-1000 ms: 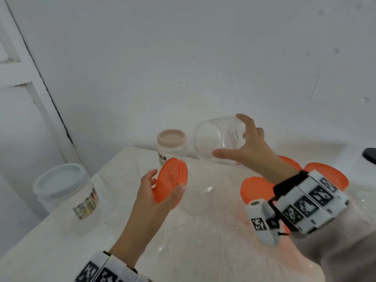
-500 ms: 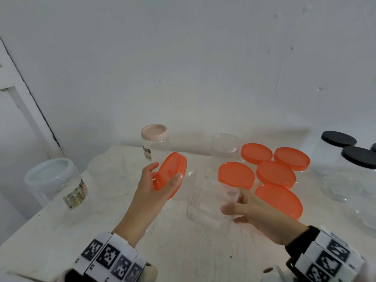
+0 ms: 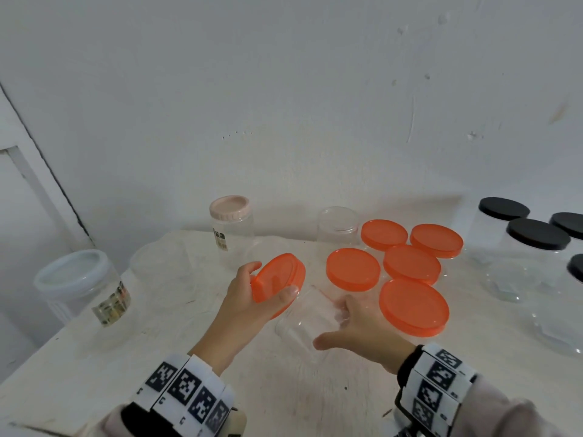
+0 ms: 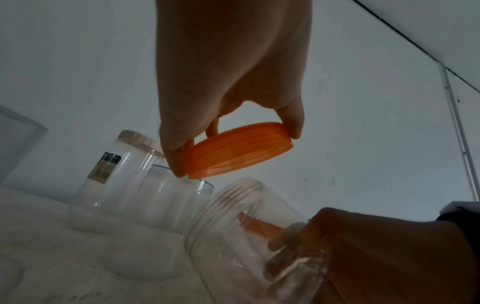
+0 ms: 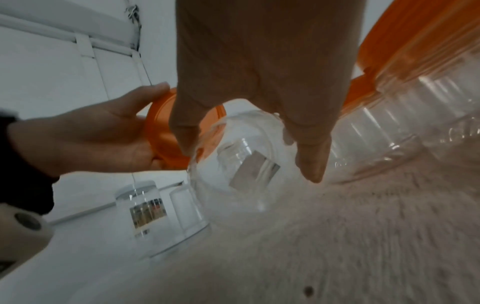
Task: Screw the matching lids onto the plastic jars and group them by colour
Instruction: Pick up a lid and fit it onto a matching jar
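1. The left hand [image 3: 249, 307] grips an orange lid [image 3: 279, 280] by its rim, thumb on the near edge and fingers curled round the far edge. The lid is tilted, its top facing the person, and is held in the air above the bench [image 3: 110, 367].
2. The right hand [image 3: 362, 335] holds a clear open jar [image 3: 303, 323], fingers wrapped round its far side and thumb along the near side. The jar leans with its threaded mouth pointing left and up toward the lid; in the left wrist view the lid hangs just above that mouth without touching it.
3. Just right of the right hand stands a cluster of five orange-lidded jars [image 3: 413, 307], packed close together.
4. At the far right stand black-lidded jars [image 3: 536, 238], well apart from the orange group.
5. Behind the left hand, near the wall, stands a jar with a pale pink lid [image 3: 229, 208] and a label, and right of it an open clear jar [image 3: 337, 225].
6. At the left edge of the bench is a jar with a white lid [image 3: 71, 272] and a coloured label. Between it and the left hand stands another open clear jar [image 3: 161, 272].
7. Both wrists wear bands with black-and-white square markers.
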The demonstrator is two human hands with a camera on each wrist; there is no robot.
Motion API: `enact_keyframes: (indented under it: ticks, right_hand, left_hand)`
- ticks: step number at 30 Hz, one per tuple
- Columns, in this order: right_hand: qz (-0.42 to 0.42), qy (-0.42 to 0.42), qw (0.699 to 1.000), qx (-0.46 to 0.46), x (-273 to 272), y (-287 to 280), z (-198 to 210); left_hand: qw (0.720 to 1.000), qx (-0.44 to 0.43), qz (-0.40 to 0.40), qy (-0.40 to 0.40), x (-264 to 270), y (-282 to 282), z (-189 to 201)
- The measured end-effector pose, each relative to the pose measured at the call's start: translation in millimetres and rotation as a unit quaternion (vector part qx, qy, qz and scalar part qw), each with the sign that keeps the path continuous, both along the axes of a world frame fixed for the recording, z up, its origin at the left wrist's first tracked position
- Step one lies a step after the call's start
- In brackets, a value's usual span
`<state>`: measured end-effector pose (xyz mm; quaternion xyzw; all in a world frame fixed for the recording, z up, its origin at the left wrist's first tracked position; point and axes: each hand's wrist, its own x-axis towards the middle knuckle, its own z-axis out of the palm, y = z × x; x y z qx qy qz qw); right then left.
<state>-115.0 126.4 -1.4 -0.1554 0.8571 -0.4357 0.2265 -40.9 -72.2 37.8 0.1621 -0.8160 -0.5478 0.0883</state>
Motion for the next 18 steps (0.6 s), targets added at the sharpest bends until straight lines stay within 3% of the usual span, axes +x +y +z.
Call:
enact_keyframes:
  ticks: [5, 12, 18]
  right_hand:
    - [0.024, -0.008, 1.000, -0.010, -1.3, -6.9, -16.5]
    - [0.129, 0.013, 0.991, 0.030, -4.2, 3.5, -25.7]
    - [0.134, 0.012, 0.991, 0.011, -3.3, 18.6, -30.8]
  left_hand:
    - [1.000, -0.017, -0.023, -0.002, -1.0, 4.8, -5.4]
    - [0.998, -0.043, -0.055, 0.006, -4.6, 14.2, -12.9]
    - [0.992, -0.080, -0.092, -0.024, -5.8, 21.7, -20.1]
